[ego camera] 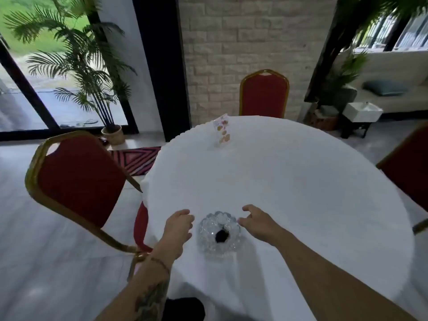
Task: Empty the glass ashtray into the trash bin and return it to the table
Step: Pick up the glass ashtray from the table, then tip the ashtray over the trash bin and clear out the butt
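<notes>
A clear, bumpy glass ashtray (218, 232) sits on the white tablecloth of the round table (289, 181), near its front edge. Something small and dark lies in the middle of the ashtray. My left hand (177, 228) hovers just to the left of the ashtray with the fingers curled down, apart from the glass. My right hand (257, 220) is just to the right of it, fingers spread and holding nothing. No trash bin is in view.
A menu card (222, 130) stands on the table's far side. Red chairs with gold frames stand at the left (76, 181), behind the table (264, 93) and at the right edge (407, 172). A potted palm (92, 72) and a patterned rug (136, 158) are at the left.
</notes>
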Tool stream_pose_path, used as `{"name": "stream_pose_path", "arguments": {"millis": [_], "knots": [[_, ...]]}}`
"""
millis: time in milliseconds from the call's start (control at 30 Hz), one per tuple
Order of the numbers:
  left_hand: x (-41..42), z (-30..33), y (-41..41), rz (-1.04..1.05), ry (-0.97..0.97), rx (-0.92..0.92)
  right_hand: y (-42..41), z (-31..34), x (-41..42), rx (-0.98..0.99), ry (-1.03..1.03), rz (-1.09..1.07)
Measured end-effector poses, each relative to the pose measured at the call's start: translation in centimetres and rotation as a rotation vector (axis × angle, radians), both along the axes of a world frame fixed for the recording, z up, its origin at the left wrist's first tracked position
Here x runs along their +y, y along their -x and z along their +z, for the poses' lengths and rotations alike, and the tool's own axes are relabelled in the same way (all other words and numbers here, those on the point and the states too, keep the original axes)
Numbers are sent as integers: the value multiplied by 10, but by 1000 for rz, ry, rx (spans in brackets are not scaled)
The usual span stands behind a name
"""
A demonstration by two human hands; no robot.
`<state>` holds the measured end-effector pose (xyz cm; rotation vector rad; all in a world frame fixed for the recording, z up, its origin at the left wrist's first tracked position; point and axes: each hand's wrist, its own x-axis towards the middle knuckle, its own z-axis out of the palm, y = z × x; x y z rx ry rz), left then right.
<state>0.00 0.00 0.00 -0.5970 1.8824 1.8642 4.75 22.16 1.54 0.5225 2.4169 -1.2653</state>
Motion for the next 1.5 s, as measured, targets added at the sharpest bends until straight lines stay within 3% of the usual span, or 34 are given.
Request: {"name": "stream_pose_path", "arguments": {"millis": [367,733,933,1300,1500], "knots": [[40,-38,-6,56,127,-82,20,-50,6,-179,168,-19],[39,-50,-14,34,120,-83,19,-73,-12,-105,114,-84],[6,-44,-36,-7,193,-12,-3,-66,-38,-100,230,-174],[-111,-20,-85,10,11,32,-61,-37,-149,-33,326,-232],[-174,-16,-120,-40,-46,22,-88,-36,-209,-46,294,-157]]}}
